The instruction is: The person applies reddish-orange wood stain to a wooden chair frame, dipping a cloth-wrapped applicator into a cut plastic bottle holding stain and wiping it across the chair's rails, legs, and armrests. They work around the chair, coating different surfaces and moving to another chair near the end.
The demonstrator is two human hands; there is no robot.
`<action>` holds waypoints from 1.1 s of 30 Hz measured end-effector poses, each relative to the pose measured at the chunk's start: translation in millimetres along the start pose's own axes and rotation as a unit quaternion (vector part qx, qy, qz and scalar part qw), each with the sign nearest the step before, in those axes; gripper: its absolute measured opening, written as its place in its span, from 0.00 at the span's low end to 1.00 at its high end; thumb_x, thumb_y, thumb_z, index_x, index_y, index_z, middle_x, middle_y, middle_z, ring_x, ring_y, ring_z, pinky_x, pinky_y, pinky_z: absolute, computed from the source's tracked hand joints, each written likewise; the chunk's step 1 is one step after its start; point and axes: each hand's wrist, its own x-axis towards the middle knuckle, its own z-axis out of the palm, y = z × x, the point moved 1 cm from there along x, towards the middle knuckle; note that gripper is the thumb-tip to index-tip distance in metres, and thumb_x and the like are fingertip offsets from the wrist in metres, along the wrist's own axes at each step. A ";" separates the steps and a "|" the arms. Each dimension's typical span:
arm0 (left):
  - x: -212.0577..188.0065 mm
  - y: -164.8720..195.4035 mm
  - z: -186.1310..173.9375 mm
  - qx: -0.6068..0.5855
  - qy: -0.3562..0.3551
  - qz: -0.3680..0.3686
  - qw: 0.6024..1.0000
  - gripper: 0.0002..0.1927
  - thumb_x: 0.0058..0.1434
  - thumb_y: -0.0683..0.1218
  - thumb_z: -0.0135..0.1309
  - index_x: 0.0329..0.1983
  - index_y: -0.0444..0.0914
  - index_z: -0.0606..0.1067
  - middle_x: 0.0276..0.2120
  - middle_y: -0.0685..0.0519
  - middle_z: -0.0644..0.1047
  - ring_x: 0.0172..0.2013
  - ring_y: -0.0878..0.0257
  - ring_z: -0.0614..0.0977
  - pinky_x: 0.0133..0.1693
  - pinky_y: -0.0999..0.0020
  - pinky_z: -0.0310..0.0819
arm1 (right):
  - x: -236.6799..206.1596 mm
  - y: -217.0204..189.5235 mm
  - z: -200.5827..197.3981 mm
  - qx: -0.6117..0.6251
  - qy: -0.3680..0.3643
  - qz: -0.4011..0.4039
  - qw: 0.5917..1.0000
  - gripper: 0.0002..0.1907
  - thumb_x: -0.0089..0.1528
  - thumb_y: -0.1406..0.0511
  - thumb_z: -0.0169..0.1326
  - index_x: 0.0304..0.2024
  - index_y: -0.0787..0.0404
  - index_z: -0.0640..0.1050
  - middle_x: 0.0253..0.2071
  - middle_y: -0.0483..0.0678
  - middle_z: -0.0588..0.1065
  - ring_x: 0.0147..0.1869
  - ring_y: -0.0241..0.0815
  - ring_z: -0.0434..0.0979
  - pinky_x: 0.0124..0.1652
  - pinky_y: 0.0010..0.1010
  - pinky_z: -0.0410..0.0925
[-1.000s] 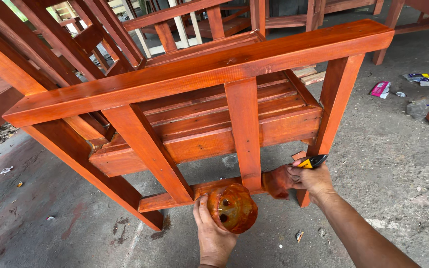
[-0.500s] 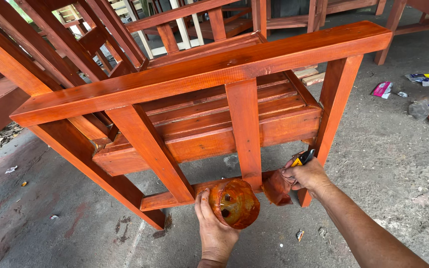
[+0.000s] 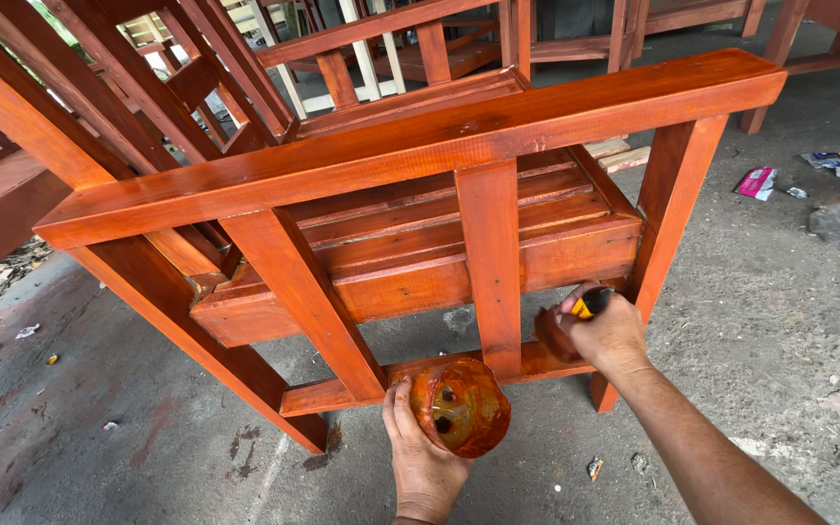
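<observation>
- Left hand (image 3: pixel 425 457): closed around stain-coated jar (image 3: pixel 461 405).
- Right hand (image 3: pixel 610 331): fist gripping brush (image 3: pixel 566 326), against the orange wooden bench (image 3: pixel 410 146).
- Beneath both: grey concrete floor (image 3: pixel 760 292), littered to the right.

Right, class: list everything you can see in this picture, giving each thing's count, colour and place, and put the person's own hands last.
Wooden chair: one, glossy orange-red, centre, slatted seat behind its frame.
More wooden frames: several, red-brown, stacked behind, upper left.
Stain-coated container: one, orange-brown, below the chair's bottom rail.
Brush: one, yellow and black handle, against the bottom rail.
Litter: a few scraps, pink and mixed colours, right.
Concrete floor: grey, stained red at left.
Left hand: holds the container.
Right hand: grips the brush.
</observation>
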 end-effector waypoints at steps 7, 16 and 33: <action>0.5 3.1 1.6 -0.001 -0.019 0.001 1.000 0.68 0.35 0.42 0.80 0.73 0.47 0.46 0.69 0.43 0.50 0.68 0.46 0.62 0.65 0.54 0.67 | -32.4 0.9 22.8 0.015 -0.072 0.053 0.996 0.03 0.60 0.65 0.63 0.34 0.55 0.80 0.40 0.48 0.84 0.45 0.46 0.84 0.49 0.36 0.75; 13.5 23.6 -25.5 0.009 -0.030 0.032 0.999 0.70 0.34 0.46 0.81 0.72 0.46 0.43 0.68 0.41 0.49 0.65 0.47 0.66 0.64 0.55 0.69 | -42.3 30.8 15.3 -0.283 0.024 -0.126 0.951 0.12 0.56 0.73 0.57 0.36 0.48 0.79 0.54 0.47 0.78 0.54 0.48 0.77 0.48 0.38 0.76; 23.1 28.0 -13.0 -0.074 -0.016 0.103 0.992 0.69 0.33 0.45 0.81 0.72 0.42 0.45 0.67 0.39 0.52 0.67 0.44 0.60 0.66 0.49 0.63 | -43.4 39.2 13.9 -0.333 -0.083 -0.232 0.910 0.08 0.58 0.66 0.65 0.35 0.53 0.76 0.46 0.52 0.75 0.55 0.53 0.76 0.56 0.43 0.72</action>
